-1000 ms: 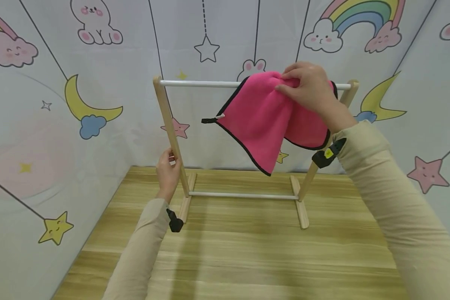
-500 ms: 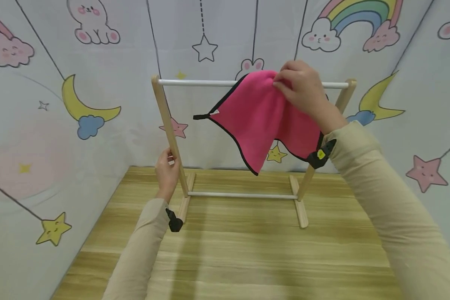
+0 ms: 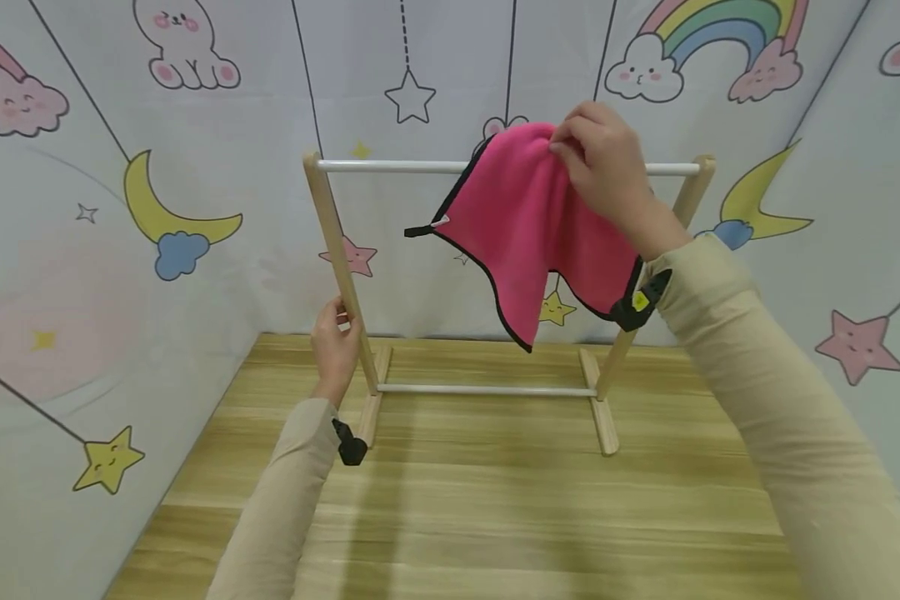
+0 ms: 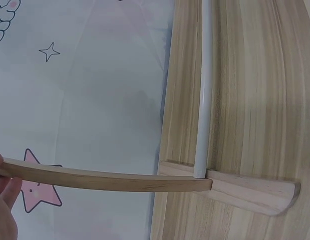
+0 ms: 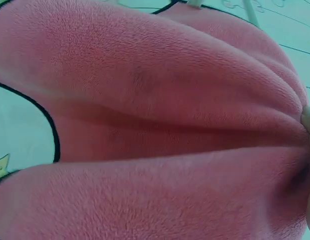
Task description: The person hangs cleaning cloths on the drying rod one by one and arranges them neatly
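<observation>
A pink towel [image 3: 510, 225] with black edging and a black hanging loop [image 3: 418, 232] hangs in folds from my right hand [image 3: 603, 167]. Thumb and fingers pinch its upper part, a little above the white top bar [image 3: 397, 167] of a wooden rack. The towel hides the middle of that bar; whether the two touch, I cannot tell. In the right wrist view the fuzzy towel [image 5: 160, 75] fills most of the picture. My left hand [image 3: 336, 343] grips the rack's left wooden post [image 3: 339, 258] partway down, and the left wrist view shows its fingers around the post [image 4: 109, 181].
The rack stands on a wood-grain tabletop [image 3: 480, 500], on two wooden feet, the right foot [image 3: 598, 408] among them. A white lower bar [image 3: 487, 390] joins its sides. Behind and to the left hangs a white printed backdrop [image 3: 247, 125].
The right hand first moved left with the towel, then rose, lifting the towel higher against the top bar. The left hand keeps its hold on the post.
</observation>
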The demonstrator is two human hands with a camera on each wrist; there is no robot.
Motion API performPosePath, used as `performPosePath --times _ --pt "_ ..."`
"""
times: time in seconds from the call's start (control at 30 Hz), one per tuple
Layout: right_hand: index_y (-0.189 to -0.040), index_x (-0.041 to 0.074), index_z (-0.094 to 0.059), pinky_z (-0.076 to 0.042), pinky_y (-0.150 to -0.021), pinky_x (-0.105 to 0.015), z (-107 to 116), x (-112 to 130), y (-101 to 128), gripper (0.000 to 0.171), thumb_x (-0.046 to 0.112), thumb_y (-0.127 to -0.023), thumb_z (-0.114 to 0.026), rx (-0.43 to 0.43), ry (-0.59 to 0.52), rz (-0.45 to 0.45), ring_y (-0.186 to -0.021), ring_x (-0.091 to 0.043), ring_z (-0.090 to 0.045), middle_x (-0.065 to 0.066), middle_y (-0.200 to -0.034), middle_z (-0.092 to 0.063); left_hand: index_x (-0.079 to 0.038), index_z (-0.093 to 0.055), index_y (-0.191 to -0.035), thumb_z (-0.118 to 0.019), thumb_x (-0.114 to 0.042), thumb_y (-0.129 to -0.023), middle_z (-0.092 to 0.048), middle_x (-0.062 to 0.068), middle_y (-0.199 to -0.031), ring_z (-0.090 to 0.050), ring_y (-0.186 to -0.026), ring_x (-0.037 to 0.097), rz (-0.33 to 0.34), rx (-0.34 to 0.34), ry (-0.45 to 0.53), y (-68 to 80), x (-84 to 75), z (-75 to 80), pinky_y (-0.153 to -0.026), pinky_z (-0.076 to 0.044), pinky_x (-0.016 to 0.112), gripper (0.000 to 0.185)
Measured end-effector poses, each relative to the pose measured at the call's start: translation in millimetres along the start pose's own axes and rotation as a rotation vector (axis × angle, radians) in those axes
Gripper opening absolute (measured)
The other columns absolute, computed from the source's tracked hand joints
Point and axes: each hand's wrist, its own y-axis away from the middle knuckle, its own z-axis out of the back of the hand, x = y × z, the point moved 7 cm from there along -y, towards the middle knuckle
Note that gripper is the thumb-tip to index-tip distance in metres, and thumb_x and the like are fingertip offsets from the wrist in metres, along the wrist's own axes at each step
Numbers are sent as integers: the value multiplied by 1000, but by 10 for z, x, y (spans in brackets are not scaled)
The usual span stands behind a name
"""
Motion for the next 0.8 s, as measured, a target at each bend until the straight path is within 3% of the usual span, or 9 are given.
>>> performPosePath --times 0.13,0.23,0.43,0.5,0.6,0.8 --pt "-91 -7 -63 -42 -75 -34 136 -64 -146 30 19 -93 -49 -69 35 -63 -86 -27 -50 -17 -90 -56 5 -55 -112 -56 4 -84 -59 19 -102 -59 -88 29 5 9 7 1 3 -13 -70 -55 39 28" --pt "-95 -6 -63 -41 -77 -35 165 -169 -219 31 21 -94 -48 -31 66 -163 -89 -27 -49 -17 -93 -55 4 -55 -112 -55 3 -84 -58 19 -102 -59 -89 29 11 20 8 -4 17 -24 -71 -55 38 28" --pt "-105 -1 -65 -41 -80 -36 -153 -364 -98 26 17 -93 -50 389 -4 -388 -94 -24 -49 -16 -103 -60 4 -55 -112 -56 3 -84 -58 19 -102 -59 -88 29 19 18 8 -2 30 -22 -71 -55 37 28" --pt "-107 2 -66 -41 -78 -33 -212 -380 -41 27 19 -93 -49 459 -56 -429 -93 -22 -49 -15 -104 -61 4 -55 -112 -56 3 -84 -59 19 -102 -60 -88 29 15 15 9 1 30 -22 -71 -55 37 28" --pt "-109 4 -65 -40 -73 -25 -228 -381 -5 29 21 -94 -48 482 -105 -448 -89 -18 -49 -12 -102 -63 4 -55 -112 -56 4 -84 -59 19 -102 -60 -88 29 10 12 13 1 28 -17 -70 -55 37 28" --pt "-106 5 -68 -40 -65 -17 -230 -353 29 31 28 -90 -55 446 -168 -399 -78 -12 -53 -11 -97 -65 4 -55 -112 -56 4 -84 -58 20 -103 -59 -89 29 17 19 22 -3 35 -5 -72 -55 38 28"
